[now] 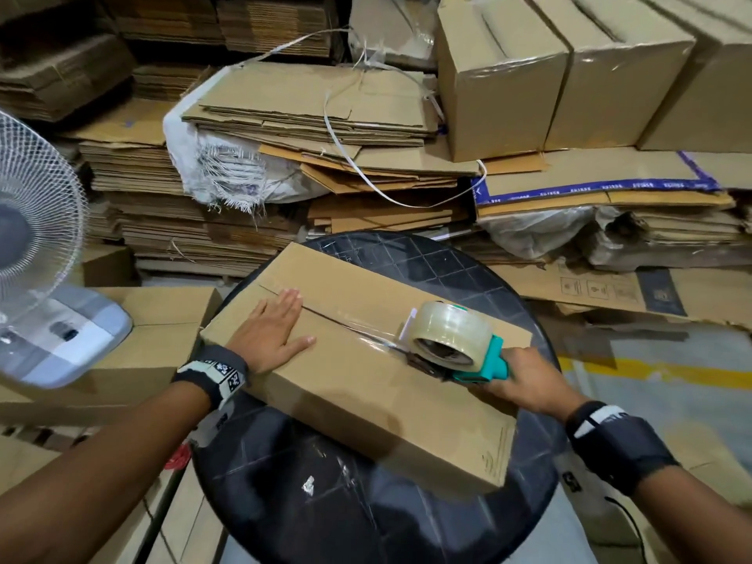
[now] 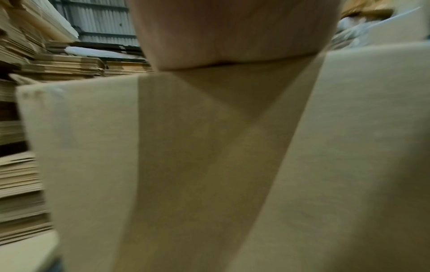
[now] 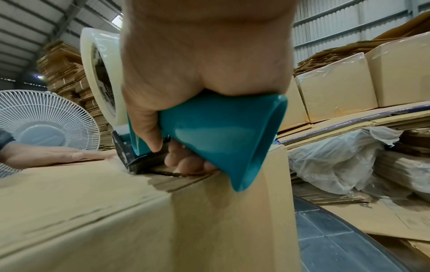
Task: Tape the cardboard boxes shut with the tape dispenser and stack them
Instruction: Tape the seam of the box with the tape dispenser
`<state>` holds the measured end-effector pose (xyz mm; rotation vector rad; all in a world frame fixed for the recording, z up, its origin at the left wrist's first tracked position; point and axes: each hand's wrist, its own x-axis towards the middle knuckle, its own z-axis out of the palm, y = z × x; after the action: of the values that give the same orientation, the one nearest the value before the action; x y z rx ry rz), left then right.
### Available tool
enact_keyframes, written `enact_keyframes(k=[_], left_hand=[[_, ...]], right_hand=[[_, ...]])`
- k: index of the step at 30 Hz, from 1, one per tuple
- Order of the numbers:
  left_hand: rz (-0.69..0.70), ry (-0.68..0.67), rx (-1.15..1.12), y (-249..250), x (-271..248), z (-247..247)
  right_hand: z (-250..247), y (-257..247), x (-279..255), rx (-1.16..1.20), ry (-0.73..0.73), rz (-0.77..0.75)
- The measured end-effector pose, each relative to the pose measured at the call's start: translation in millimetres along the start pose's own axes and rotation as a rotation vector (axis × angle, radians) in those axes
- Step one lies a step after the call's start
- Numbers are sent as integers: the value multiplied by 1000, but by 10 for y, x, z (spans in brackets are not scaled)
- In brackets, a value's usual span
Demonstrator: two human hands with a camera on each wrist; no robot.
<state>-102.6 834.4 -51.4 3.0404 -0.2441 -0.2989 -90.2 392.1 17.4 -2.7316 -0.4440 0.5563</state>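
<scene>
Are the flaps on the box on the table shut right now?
Shut: the box flaps lie flat, left hand pressing them, tape only partway along.

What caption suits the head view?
Left hand steadies cardboard box while right hand grips tape dispenser.

Cardboard storeroom under a corrugated metal roof

Stacks of flattened cardboard [image 1: 171,221] fill the far side, some bundles bound with white strapping [image 1: 358,164] and some wrapped in clear plastic sheeting [image 1: 533,230]. A torn white woven sack [image 1: 211,164] hangs over 1 bundle. At the left stands a white fan [image 1: 36,221] with a wire guard. A round black table [image 1: 407,519] with a square-grid top occupies the middle. The grey floor [image 1: 671,400] at the right carries a yellow painted line [image 1: 651,370]. Ribbed metal wall and roof panels [image 3: 349,27] show overhead (seen from the right wrist view).
</scene>
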Motion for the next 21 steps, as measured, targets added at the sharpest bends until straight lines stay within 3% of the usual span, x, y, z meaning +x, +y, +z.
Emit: enact_keyframes(k=[7, 21], left_hand=[[133, 67, 7, 681, -176, 249], [182, 42, 58, -64, 571, -52]], right_hand=[[33, 27, 25, 53, 26, 18], [153, -425, 519, 191, 100, 117]])
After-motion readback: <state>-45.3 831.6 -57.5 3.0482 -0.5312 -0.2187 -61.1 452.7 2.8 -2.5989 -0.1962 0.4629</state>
